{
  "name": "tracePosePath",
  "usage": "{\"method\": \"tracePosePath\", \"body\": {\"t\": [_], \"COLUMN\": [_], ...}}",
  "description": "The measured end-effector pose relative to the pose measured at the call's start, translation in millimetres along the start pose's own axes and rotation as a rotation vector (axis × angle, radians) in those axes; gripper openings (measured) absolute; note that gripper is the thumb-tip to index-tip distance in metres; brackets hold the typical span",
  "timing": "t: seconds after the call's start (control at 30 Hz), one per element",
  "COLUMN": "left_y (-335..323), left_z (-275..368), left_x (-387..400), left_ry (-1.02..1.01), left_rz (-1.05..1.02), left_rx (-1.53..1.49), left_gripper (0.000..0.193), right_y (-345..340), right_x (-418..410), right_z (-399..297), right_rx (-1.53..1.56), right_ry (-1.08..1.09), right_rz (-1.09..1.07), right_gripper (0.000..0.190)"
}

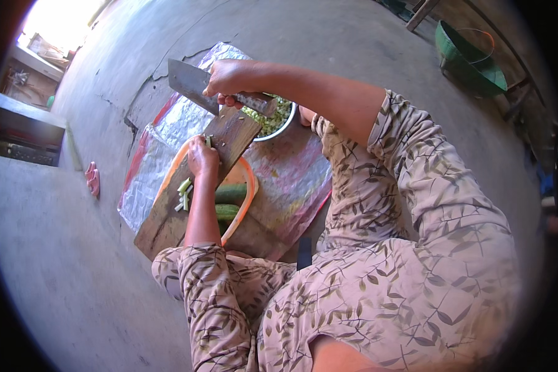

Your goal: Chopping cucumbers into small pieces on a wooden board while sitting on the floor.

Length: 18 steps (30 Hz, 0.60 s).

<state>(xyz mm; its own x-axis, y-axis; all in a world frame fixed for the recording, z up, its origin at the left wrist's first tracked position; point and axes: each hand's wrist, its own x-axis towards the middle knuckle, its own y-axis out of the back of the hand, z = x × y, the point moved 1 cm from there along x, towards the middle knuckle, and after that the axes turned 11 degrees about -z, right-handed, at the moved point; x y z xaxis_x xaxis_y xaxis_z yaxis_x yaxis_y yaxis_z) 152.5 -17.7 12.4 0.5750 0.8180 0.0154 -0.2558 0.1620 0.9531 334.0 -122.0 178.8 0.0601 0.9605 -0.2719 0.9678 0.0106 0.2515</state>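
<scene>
My right hand (230,81) grips the handle of a cleaver (190,83), its broad blade held over the far end of a wooden board (158,228). My left hand (202,156) rests on that board, its fingers closed on a small piece of green vegetable (208,141). Cut green-and-white vegetable sticks (184,193) lie on the board left of my left forearm. Beneath the board is an orange-rimmed basin (247,204) with whole green gourds or cucumbers (230,193) in it. A white-rimmed bowl (286,128) of chopped green pieces (267,122) stands beyond the board.
A plastic sheet (283,186) lies under the bowl and basin on a cracked concrete floor (121,83). Pink shoes (92,179) are on the floor at left. A green container with a wire handle (469,69) stands at upper right. My bent legs flank the basin.
</scene>
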Motion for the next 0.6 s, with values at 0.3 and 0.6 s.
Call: {"method": "tracePosePath", "body": {"t": [0.3,0.6], "left_y": [5.1,5.1], "left_z": [-26.4,-30.0], "left_x": [-6.3,-25.2], "left_ry": [-0.206,-0.088], "left_rz": [0.063,0.098], "left_rx": [0.164,0.036], "left_gripper": [0.024,0.027], "right_y": [-14.5,-58.2], "right_x": [-14.7,-18.0], "right_z": [10.7,25.9], "right_rx": [-0.219,-0.599], "right_ry": [-0.035,-0.12], "right_rz": [-0.111,-0.106], "right_gripper": [0.031,0.015]}}
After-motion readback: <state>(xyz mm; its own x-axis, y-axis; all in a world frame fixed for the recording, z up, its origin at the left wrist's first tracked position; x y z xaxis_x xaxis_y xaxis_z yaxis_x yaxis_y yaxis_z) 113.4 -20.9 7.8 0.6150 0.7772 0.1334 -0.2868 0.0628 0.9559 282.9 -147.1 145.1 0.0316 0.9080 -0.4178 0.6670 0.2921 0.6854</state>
